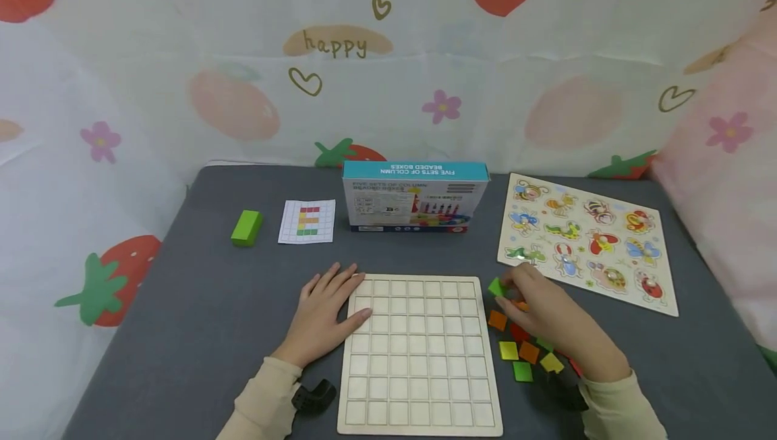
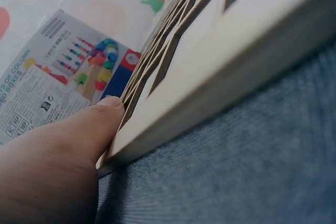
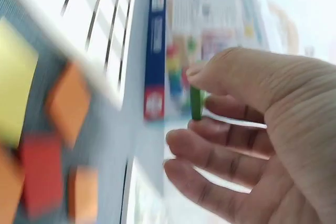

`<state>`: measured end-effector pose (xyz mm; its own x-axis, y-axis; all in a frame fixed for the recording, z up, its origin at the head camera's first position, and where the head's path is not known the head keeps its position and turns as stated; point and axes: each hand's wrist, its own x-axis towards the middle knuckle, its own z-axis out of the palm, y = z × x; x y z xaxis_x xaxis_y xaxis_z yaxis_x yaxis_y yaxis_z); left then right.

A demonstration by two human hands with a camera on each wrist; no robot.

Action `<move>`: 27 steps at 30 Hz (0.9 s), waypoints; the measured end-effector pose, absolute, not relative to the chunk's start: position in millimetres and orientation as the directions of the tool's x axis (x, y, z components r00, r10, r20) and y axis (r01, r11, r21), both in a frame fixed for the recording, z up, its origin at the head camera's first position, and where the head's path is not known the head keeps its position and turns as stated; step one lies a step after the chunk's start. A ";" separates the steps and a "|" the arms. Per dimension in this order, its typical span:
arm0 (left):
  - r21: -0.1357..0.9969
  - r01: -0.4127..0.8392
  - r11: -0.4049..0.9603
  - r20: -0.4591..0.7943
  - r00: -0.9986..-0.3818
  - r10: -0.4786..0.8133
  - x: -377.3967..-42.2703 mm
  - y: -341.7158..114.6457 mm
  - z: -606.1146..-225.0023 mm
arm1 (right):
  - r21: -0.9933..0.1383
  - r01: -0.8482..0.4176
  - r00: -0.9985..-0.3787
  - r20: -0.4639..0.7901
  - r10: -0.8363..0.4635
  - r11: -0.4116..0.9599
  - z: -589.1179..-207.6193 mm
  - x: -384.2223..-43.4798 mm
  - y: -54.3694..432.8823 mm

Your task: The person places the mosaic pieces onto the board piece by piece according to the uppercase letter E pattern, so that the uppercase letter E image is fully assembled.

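My left hand [image 1: 323, 315] rests with straight fingers on the upper left edge of a wooden grid board [image 1: 419, 344]; in the left wrist view its thumb [image 2: 89, 127] lies against the board's rim. Between thumb and fingers, my right hand [image 1: 543, 305] pinches a green square tile [image 1: 496, 287], seen edge-on as a thin green tile [image 3: 196, 102] in the right wrist view. Below that hand, loose tiles lie beside the board: a yellow tile [image 1: 508, 350], an orange tile [image 1: 529, 352], a green tile [image 1: 523, 371] and several others, some partly hidden by the hand.
A box [image 1: 415, 197] stands behind the board, with a pattern card [image 1: 307, 222] to its left. Farther left sits a green block [image 1: 247, 228]. An insect puzzle board [image 1: 589, 241] lies at the back right. A printed cloth [image 1: 358, 109] hangs behind the table.
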<state>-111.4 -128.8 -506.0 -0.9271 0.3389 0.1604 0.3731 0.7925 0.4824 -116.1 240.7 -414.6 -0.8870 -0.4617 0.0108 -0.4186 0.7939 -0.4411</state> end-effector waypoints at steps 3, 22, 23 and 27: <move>0.480 0.372 0.794 0.165 -0.928 0.335 -110.8 -130.9 -508.4 | -0.418 -0.515 -0.833 0.040 -0.551 0.748 -413.5 -121.5 214.8; 0.513 0.364 0.777 0.196 -0.931 0.307 -111.7 -134.2 -511.6 | -0.425 -0.680 -0.677 0.051 -0.734 0.598 -438.0 -140.9 114.3; 0.517 0.363 0.775 0.198 -0.932 0.304 -112.5 -134.1 -511.2 | -0.420 -0.680 -0.676 0.040 -0.736 0.602 -440.0 -141.2 112.0; 0.511 0.366 0.778 0.208 -0.931 0.301 -114.8 -133.8 -508.6 | -0.385 -0.702 -0.660 0.036 -0.750 0.599 -445.3 -142.8 104.1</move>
